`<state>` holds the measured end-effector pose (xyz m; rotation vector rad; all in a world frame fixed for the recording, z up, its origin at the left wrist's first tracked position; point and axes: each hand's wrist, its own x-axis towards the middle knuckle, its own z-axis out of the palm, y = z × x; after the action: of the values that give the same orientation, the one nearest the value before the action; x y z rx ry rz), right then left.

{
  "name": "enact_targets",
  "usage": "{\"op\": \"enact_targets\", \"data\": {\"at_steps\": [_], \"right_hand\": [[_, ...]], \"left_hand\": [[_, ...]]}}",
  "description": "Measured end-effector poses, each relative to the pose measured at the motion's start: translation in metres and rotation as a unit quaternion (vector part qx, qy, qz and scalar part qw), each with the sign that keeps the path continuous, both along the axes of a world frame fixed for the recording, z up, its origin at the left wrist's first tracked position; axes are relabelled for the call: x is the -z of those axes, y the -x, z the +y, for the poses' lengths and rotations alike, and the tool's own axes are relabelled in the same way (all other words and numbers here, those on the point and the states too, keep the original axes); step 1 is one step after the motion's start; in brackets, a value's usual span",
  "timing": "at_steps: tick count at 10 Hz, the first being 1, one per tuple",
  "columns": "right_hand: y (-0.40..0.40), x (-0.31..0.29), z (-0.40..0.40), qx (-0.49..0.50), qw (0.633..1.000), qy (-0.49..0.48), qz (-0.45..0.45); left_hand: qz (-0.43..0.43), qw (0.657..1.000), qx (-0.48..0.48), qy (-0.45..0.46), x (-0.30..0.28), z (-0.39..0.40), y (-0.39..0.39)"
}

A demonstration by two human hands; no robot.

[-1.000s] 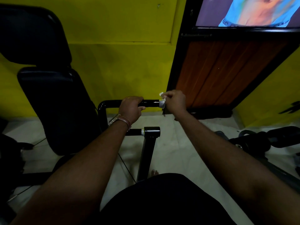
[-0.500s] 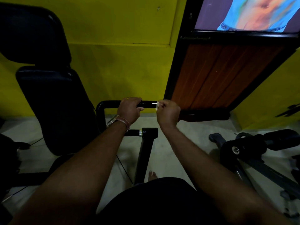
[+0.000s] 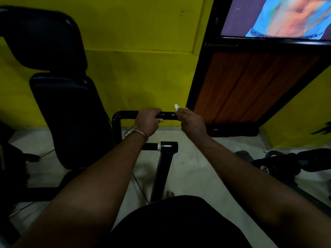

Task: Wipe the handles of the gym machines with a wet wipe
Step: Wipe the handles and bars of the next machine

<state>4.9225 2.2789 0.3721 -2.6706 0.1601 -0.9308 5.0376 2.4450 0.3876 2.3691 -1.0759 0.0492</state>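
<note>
1. The left hand [image 3: 147, 120] gripped the black handle [image 3: 165, 115] of the gym machine from above, its fingers curled round the bar and the thumb end showing underneath.
2. The right hand [image 3: 190, 120] sat at the bar's free right end, its fingers closed on a small white wet wipe [image 3: 176, 106]; a corner of the wipe stuck up above the knuckles. Whether the wipe wrapped fully round the bar could not be told, since the hand hid that end.
3. The handle ran left to right across the view, bending down at its left end into an upright black tube [image 3: 116, 126]. A short bare stretch of bar showed between the two hands.
4. So the unwiped length lay to the left of the wipe, along the bar's long axis, and the right hand was the nearer one to it; the left hand covered part of that path and would likely need to shift for a full pass.
5. A padded black seat back [image 3: 71, 119] stood to the left, in front of a yellow wall [image 3: 139, 77].
</note>
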Motion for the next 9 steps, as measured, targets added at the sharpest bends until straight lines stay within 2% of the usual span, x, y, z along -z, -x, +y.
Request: {"op": "enact_targets", "data": {"at_steps": [1, 2, 3, 4, 5, 6, 7, 8, 9], "right_hand": [[-0.015, 0.002, 0.037, -0.002, 1.000, 0.009, 0.014], [-0.021, 0.006, 0.047, -0.056, 0.997, 0.058, 0.006], [-0.002, 0.006, 0.000, -0.060, 0.991, 0.120, -0.025], [0.004, 0.006, -0.011, -0.035, 0.994, 0.104, -0.008], [-0.016, 0.000, 0.004, -0.035, 0.996, 0.030, 0.079], [-0.033, -0.013, 0.005, -0.001, 0.990, -0.096, 0.104], [-0.040, -0.020, -0.012, 0.146, 0.872, -0.445, 0.143], [-0.029, -0.011, 0.001, 0.187, 0.706, -0.677, 0.097], [-0.023, -0.006, 0.008, 0.177, 0.564, -0.806, -0.011]], "left_hand": [[-0.010, 1.000, 0.006, -0.005, 0.002, 0.000, -0.001], [-0.008, 1.000, 0.025, -0.007, 0.003, 0.003, -0.004], [-0.008, 1.000, 0.015, -0.007, 0.004, 0.001, -0.005], [-0.009, 1.000, 0.003, -0.009, 0.004, 0.000, -0.003], [-0.004, 1.000, 0.006, -0.005, 0.004, 0.000, -0.003], [0.003, 1.000, 0.004, 0.002, 0.002, 0.000, -0.001], [0.010, 1.000, -0.007, 0.009, 0.003, 0.001, 0.000], [0.006, 1.000, -0.006, 0.012, 0.005, 0.001, 0.001], [-0.001, 1.000, -0.007, 0.014, 0.008, 0.001, -0.001]]}}
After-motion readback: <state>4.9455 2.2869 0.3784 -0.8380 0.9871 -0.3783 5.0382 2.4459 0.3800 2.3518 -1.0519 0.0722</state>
